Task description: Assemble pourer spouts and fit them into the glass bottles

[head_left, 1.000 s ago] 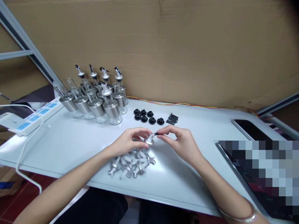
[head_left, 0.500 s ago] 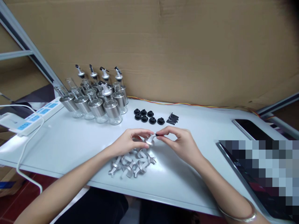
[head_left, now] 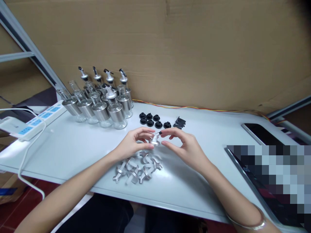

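Observation:
My left hand (head_left: 133, 141) grips a silver bottle pourer (head_left: 154, 139) by its round base, thumb below and fingers above. The pourer's spout points up, with a small black flap (head_left: 159, 133) at its tip. Close by on the right is my right hand (head_left: 186, 142), its thumb and forefinger spread apart. The forefinger's tip is at the flap; whether it touches cannot be made out. Nearer the table's front edge lies a pile of several silver pourer tops (head_left: 132, 170) with whitish stems.
Behind my hands sit several black stoppers (head_left: 150, 123) and a bunch of thin black flaps (head_left: 179, 122). Glass-and-steel bottles (head_left: 118, 113), some with pourers, stand at the back left. A power strip (head_left: 36, 122) lies far left, a phone (head_left: 263, 133) at right.
My right thumb and forefinger have parted from their pinch on the black flap. The pourer has tipped more upright and moved slightly left in my left hand.

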Action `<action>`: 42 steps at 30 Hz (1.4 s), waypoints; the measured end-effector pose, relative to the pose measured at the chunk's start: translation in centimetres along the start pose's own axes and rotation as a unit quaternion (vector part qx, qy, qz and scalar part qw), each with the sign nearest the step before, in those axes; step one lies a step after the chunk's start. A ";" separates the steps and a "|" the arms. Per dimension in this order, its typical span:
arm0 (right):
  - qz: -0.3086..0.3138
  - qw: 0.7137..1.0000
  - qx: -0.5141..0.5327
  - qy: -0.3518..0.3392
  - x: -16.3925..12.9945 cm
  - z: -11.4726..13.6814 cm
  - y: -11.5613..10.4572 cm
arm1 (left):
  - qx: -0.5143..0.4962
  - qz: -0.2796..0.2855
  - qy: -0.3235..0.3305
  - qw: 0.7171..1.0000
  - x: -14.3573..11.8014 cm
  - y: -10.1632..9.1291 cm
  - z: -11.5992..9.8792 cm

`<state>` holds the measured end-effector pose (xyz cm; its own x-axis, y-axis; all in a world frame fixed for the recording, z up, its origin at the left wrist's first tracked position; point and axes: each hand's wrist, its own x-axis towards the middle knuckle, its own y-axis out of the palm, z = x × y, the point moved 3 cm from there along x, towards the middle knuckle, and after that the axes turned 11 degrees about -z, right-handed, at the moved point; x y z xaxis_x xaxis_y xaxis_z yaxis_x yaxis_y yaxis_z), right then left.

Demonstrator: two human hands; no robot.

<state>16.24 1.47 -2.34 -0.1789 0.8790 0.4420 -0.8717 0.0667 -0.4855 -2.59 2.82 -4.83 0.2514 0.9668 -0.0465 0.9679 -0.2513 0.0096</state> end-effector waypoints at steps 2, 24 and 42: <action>0.005 1.000 0.002 -0.002 -0.1 -0.2 0.2 | 0.003 -0.003 0.004 1.000 0.0 0.0 0.0; 0.010 0.997 -0.015 -0.077 -0.7 0.0 0.9 | -0.021 -0.009 0.015 1.000 -0.2 0.2 0.0; -0.025 0.993 0.010 -0.118 -0.8 0.6 0.8 | -0.034 -0.009 0.034 0.999 -0.3 0.1 -0.1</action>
<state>15.39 0.56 -2.68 -0.2340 0.7399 0.6307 -0.8907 0.0969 -0.4441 -2.60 2.56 -4.75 0.2313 0.9727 0.0206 0.9695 -0.2322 0.0779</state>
